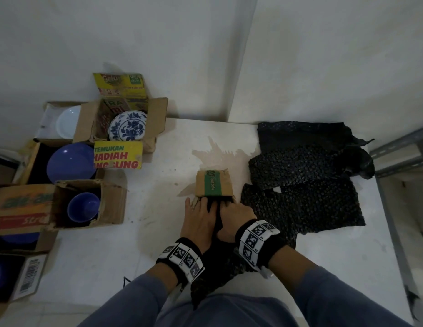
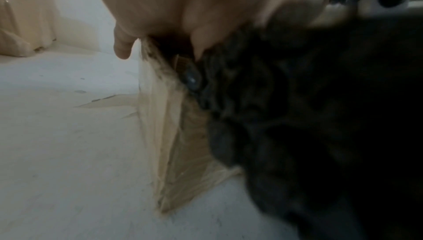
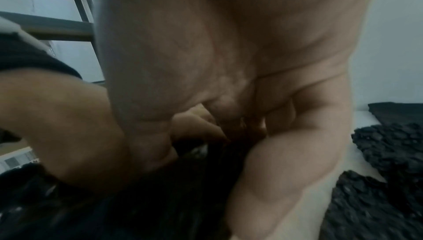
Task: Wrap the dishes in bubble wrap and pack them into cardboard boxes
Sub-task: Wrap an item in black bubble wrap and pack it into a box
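A small cardboard box point(image 1: 215, 184) with a green tape band lies on its side on the white table point(image 1: 158, 232), its opening facing me. A long strip of black bubble wrap point(image 1: 217, 256) runs from my lap into that opening. My left hand point(image 1: 201, 215) presses on the wrap at the box mouth with straight fingers. In the left wrist view one finger point(image 2: 122, 45) hangs beside the box edge point(image 2: 164, 126), next to the wrap point(image 2: 274, 99). My right hand point(image 1: 238, 214) grips the wrap point(image 3: 137, 198) with curled fingers point(image 3: 286, 135). Whatever the wrap holds is hidden.
Spare black bubble-wrap sheets point(image 1: 305, 185) lie right of the box. Open cartons at the left hold a blue floral plate point(image 1: 127, 126), a white plate point(image 1: 68, 122), a blue plate point(image 1: 71, 162) and a blue cup point(image 1: 84, 207). A grey metal rack point(image 1: 399, 156) borders the table's right edge.
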Motion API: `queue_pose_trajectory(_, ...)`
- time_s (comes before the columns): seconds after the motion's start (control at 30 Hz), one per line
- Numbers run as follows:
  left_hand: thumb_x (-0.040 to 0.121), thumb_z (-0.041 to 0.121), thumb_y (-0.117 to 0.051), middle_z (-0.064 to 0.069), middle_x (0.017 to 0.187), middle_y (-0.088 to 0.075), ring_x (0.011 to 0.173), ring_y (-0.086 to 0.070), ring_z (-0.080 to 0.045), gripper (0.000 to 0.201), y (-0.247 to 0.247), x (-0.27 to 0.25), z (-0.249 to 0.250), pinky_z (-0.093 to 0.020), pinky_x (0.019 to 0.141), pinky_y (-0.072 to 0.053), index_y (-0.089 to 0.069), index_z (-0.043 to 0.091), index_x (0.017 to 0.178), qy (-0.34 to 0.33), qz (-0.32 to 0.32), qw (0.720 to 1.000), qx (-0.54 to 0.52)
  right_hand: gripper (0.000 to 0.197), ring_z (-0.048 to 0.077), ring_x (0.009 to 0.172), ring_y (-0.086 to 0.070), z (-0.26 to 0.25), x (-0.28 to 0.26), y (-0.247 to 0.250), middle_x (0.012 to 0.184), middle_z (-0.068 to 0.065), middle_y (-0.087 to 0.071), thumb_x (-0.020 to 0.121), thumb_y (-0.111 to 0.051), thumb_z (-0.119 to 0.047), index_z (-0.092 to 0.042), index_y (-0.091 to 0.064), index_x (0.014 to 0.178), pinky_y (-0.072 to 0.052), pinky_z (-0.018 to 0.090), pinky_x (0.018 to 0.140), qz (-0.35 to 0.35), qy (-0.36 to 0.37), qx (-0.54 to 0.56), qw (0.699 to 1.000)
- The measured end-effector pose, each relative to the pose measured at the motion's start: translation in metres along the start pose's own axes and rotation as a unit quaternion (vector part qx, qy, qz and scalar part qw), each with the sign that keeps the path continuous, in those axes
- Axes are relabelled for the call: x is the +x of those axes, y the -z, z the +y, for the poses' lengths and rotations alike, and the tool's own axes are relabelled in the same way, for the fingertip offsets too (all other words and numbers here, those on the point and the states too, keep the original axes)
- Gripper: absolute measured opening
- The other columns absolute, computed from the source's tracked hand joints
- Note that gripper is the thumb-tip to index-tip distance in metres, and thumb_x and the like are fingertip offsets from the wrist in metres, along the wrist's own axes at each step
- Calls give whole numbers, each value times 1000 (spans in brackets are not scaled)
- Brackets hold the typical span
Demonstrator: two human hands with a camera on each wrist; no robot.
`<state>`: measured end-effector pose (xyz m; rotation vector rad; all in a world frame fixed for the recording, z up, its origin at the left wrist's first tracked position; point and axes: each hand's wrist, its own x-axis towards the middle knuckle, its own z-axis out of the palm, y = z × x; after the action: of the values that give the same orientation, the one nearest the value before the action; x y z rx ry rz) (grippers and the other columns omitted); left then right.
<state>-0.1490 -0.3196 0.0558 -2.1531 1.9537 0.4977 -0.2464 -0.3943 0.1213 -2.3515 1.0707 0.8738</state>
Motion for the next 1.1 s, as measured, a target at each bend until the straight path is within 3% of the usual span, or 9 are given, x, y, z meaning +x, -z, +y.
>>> queue_pose_trajectory(0.13, 84, 41, -54, -8, 130, -47, 124, -48, -29, 75, -5, -4, -1, -61, 116, -8, -25, 20, 150, -9, 27, 1000, 6, 78, 29, 117, -53, 2, 8, -8, 136, 11, -45, 83, -64, -44, -7, -31, 143, -50, 39, 90, -5, -7, 21, 1000)
queue_pose_trajectory(0.3, 89, 43, -47, -4, 139, -40, 131, -40, -27, 67, -4, -5, -4, -68, 112, -3, -25, 21, 149, -8, 8, 999, 37, 70, 27, 114, -55, 1, 13, -10, 131, 11, -48, 83, -66, -40, -9, -35, 138, -53, 38, 88, 9, 0, 36, 999)
queue_pose_trajectory(0.47, 88, 41, -51, -2, 139, -43, 131, -43, -25, 66, -3, 1, -5, -65, 115, 0, -28, 22, 148, -24, 5, 1000, 9, 58, 27, 107, -57, -1, 14, -4, 122, 11, -53, 84, -66, -38, -8, -45, 128, -53, 36, 83, -10, -3, 55, 998)
queue_pose_trajectory(0.57, 77, 39, -65, -2, 135, -51, 125, -52, -25, 73, -5, 8, -17, -63, 114, -5, -39, 23, 144, -96, 21, 994, 41, 49, 26, 93, -58, -8, 10, -7, 111, 11, -55, 83, -67, -39, -7, -52, 117, -51, 32, 71, -31, -4, 86, 996)
queue_pose_trajectory(0.7, 83, 28, -65, -3, 140, -50, 130, -49, -23, 68, 3, 16, -41, -66, 114, -16, -40, 22, 146, -221, 13, 970, 99, 46, 29, 93, -61, -12, 5, -9, 98, 9, -57, 81, -66, -45, -7, -57, 106, -55, 34, 73, -54, -28, 136, 989)
queue_pose_trajectory(0.83, 75, 23, -72, 1, 117, -64, 110, -63, -19, 52, 20, 15, -43, -64, 107, -32, -61, 24, 125, -277, 66, 955, 85, 24, 28, 87, -60, -3, -12, 2, 96, 8, -57, 89, -58, -36, -13, -51, 93, -46, 33, 68, -4, 13, 70, 997)
queue_pose_trajectory(0.97, 71, 35, -63, 1, 100, -60, 100, -59, -23, 28, 33, -4, -29, -43, 88, -40, -67, 23, 96, -188, 140, 972, -7, 14, 28, 91, -62, 7, -23, 8, 102, 8, -61, 92, -56, -23, -13, -56, 102, -42, 35, 67, 75, 45, -45, 995)
queue_pose_trajectory(1.03, 71, 51, -55, 3, 90, -60, 88, -57, -21, 32, 30, -17, -17, -38, 76, -39, -63, 24, 85, -164, 116, 978, -46, 14, 30, 96, -63, 8, -25, 7, 106, 8, -61, 93, -55, -17, -13, -57, 106, -43, 37, 70, 69, 43, -66, 995)
queue_pose_trajectory(1.1, 70, 62, -50, 7, 85, -63, 81, -59, -18, 40, 22, -27, -8, -36, 73, -42, -62, 26, 84, -169, 53, 981, -77, 15, 32, 99, -62, 7, -24, 5, 109, 9, -61, 95, -52, -13, -12, -58, 109, -42, 38, 71, 60, 39, -77, 994)
